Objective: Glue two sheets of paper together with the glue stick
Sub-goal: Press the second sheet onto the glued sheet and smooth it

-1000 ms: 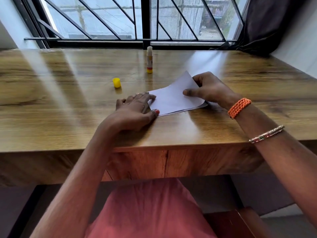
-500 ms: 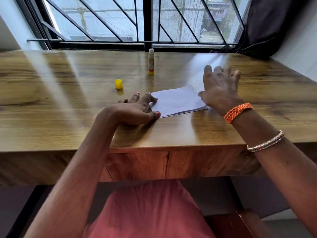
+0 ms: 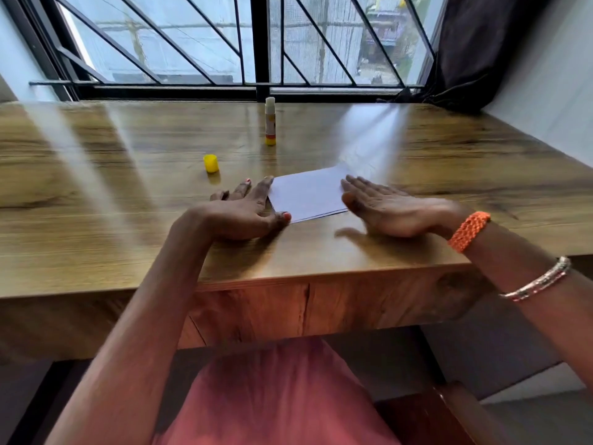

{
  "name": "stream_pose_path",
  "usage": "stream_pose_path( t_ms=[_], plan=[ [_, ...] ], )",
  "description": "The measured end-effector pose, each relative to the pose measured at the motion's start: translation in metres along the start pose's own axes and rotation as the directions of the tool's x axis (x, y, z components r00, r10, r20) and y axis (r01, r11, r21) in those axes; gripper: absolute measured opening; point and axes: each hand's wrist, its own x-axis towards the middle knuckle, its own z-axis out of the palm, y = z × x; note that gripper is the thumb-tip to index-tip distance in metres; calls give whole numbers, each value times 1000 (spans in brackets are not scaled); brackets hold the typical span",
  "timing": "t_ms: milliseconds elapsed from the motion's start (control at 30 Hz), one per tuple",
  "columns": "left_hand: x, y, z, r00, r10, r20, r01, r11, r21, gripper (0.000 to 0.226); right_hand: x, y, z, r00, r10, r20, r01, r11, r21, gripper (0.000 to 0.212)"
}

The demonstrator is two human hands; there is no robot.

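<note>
White paper: two thin white paper sheets lie stacked flat at the centre of the frame on the wooden counter, with a lower edge peeking out along the near side, so the pair looks slightly offset.
Handling: light, limp and easily creased; likely to slide on the glossy wood, so it is best pinned with flat palms or fingertips at the edges, not pinched.
Left hand: the left hand rests open and flat just left of the stack, thumb and forefinger touching its left edge, gripping nothing.
Right hand: the right hand lies open, fingers spread and pointing left, touching the right end of the stack; it is slightly blurred, and holds nothing.
Glue: a white glue stick with a yellow base stands upright and uncapped, well apart toward the top centre; its small yellow cap sits to the left, near the left hand.
Stage: probably pressing the sheets to bond them.
</note>
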Motion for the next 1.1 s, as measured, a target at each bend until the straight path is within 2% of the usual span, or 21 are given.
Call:
stream_pose_path(
  t_ms=[100,167,200,267,333,433,567,733,833,933,1000,1100],
  plan=[
    [-1,1,-3,999,7,-36,-8,1000,-21,82,9,5,-10,991,133,28,-131,989,-70,86],
    [-4,4,-2,999,27,-43,-28,999,-27,85,20,-12,-12,984,176,-20,-177,982,-64,85],
    [-5,6,-1,998,42,-42,-43,999,-26,87,26,-25,-9,989,139,-52,-141,989,-34,82],
    [-8,10,-1,997,63,-46,-64,998,-21,88,36,-53,0,995,-44,-91,46,999,14,68],
    [-10,12,-5,996,73,-48,-73,997,4,82,45,-72,5,976,-190,-107,195,980,40,63],
    [-11,9,-9,997,61,-56,-61,998,-2,84,56,-70,2,968,-217,-129,226,973,56,65],
    [-7,1,-2,999,25,-35,-27,998,-52,91,55,-42,2,979,-157,-131,163,986,36,66],
    [-4,2,4,999,23,-49,-22,1000,21,68,47,-4,0,981,-17,-191,20,1000,12,71],
    [1,13,9,986,-42,-163,44,999,9,56,47,0,1,978,29,-208,-31,999,-7,74],
    [13,53,12,960,64,-274,-67,998,-1,55,49,-3,0,973,55,-224,-59,998,-12,71],
    [22,77,12,964,125,-236,-144,988,-64,55,46,-3,2,973,67,-219,-73,997,-20,62],
    [36,75,9,980,110,-165,-125,989,-79,55,32,4,7,973,73,-217,-82,996,-32,62]
  ],
)
